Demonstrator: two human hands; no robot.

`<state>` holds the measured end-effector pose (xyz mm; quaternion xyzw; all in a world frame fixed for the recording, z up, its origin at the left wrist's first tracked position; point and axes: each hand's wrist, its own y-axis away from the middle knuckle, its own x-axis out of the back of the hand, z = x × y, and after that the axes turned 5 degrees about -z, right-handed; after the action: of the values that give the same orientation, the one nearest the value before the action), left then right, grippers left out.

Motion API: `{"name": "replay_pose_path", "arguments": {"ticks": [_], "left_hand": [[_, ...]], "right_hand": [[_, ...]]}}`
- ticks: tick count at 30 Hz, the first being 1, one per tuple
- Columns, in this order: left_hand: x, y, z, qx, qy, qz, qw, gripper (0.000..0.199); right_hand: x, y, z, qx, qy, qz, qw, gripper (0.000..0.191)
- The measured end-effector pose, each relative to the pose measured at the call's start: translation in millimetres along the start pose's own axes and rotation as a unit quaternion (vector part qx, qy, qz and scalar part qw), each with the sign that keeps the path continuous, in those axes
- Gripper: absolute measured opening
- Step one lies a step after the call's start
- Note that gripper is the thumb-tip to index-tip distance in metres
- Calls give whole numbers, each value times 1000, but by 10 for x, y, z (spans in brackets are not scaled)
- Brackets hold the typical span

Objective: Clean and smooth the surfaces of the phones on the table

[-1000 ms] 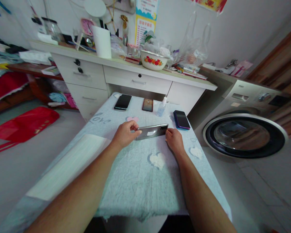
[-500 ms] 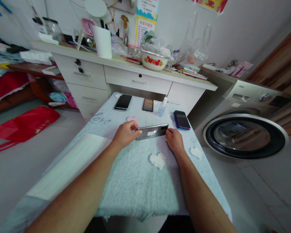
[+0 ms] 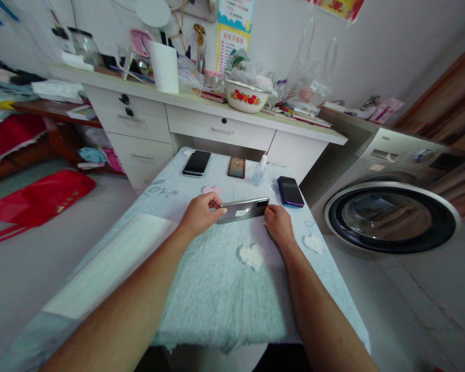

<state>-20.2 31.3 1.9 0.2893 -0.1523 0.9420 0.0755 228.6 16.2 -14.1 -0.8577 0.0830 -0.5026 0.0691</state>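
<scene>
A silver-grey phone point(image 3: 246, 211) stands on its long edge above the cloth-covered table point(image 3: 225, 299), its back with the camera block toward me. My left hand point(image 3: 202, 213) pinches its left end between thumb and fingers. At the right end, my right hand point(image 3: 279, 222) has its fingers closed on the phone's edge. Beyond it lie a black phone point(image 3: 197, 163), a small brown phone-shaped item point(image 3: 236, 168) and a clear spray bottle point(image 3: 259, 171) standing upright. A dark phone with a purple-blue edge point(image 3: 291, 191) lies right of the bottle.
A white strip point(image 3: 112, 263) lies along the table's left side. Behind the table, a white desk point(image 3: 217, 126) bears a flowered bowl point(image 3: 246, 97), a paper roll point(image 3: 164, 67) and plastic bags. To the right stands a washing machine point(image 3: 395, 155); a red bag point(image 3: 42, 199) lies on the left.
</scene>
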Motion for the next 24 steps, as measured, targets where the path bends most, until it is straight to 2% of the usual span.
{"name": "replay_pose_path", "arguments": {"ticks": [24], "left_hand": [[-5,-2,-11,0,0,0,1000,12]], "right_hand": [[7,13,-40,-18,0,-11,1000,29]]}}
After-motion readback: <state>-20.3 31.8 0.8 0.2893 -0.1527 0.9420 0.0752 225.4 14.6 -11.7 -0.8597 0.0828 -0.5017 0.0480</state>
